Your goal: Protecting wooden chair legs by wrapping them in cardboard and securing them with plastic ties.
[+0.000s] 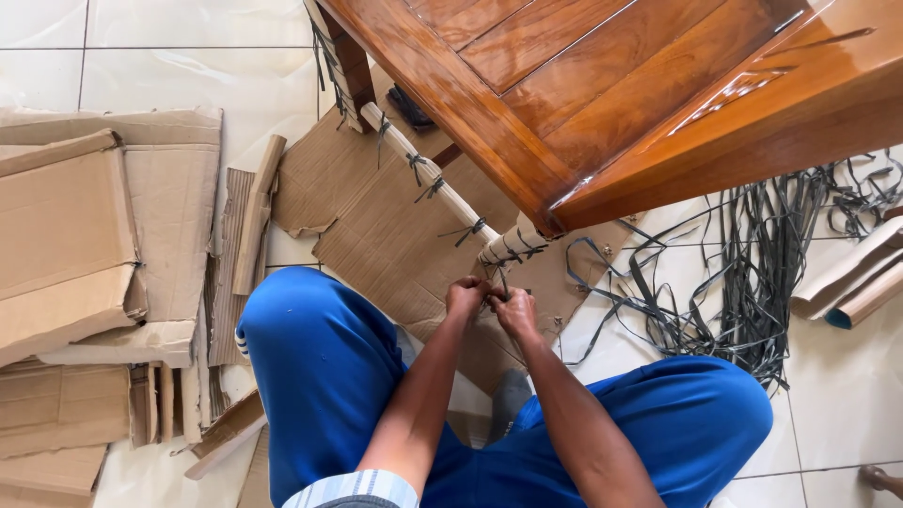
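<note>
Left hand [466, 296] and right hand [514, 309], closed together on a black strap [501, 280], directly below the cardboard-wrapped table leg [442, 193].

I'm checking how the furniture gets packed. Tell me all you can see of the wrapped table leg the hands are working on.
The wrapped table leg runs slanted from upper left down to the corner of the glossy brown wooden table. It is sheathed in pale cardboard, bound at intervals with dark plastic straps knotted around it. Its lower end carries several close strap turns. There the left hand and right hand pinch a strap just below it. Flat cardboard sheets lie under it on the tiled floor.
</note>
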